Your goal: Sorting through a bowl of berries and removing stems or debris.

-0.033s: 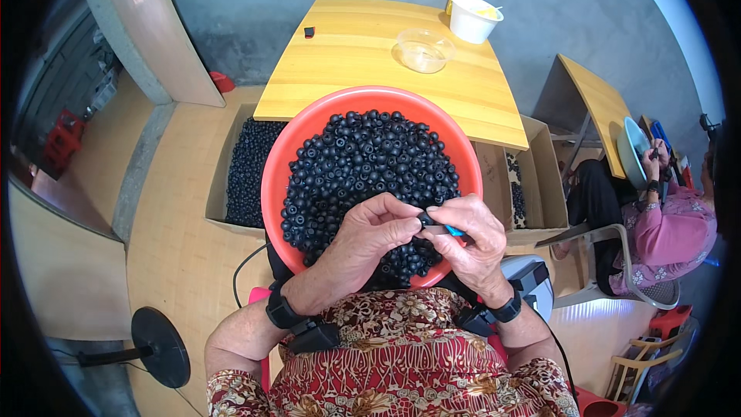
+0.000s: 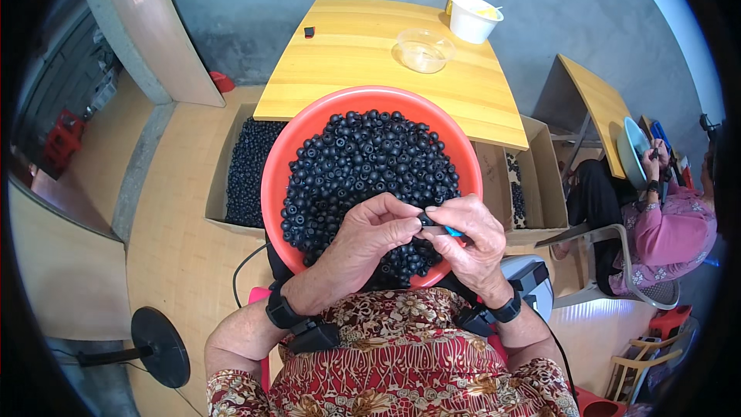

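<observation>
A round red basin (image 2: 272, 185) rests in front of me, heaped with several small black round pieces (image 2: 363, 162). Both hands meet over its near side. My left hand (image 2: 370, 238) pinches one small black piece (image 2: 424, 221) between thumb and fingertips. My right hand (image 2: 472, 241) touches the same piece and grips a thin tool with a blue end (image 2: 453, 231). Each wrist carries a black band with a small device.
A yellow wooden table (image 2: 363, 62) beyond the basin holds a clear plastic bowl (image 2: 423, 49), a white cup (image 2: 472, 17) and a small black item (image 2: 309, 32). Cardboard boxes of black pieces stand left (image 2: 245, 170) and right (image 2: 532, 185). A seated person in pink (image 2: 664, 224) works at right.
</observation>
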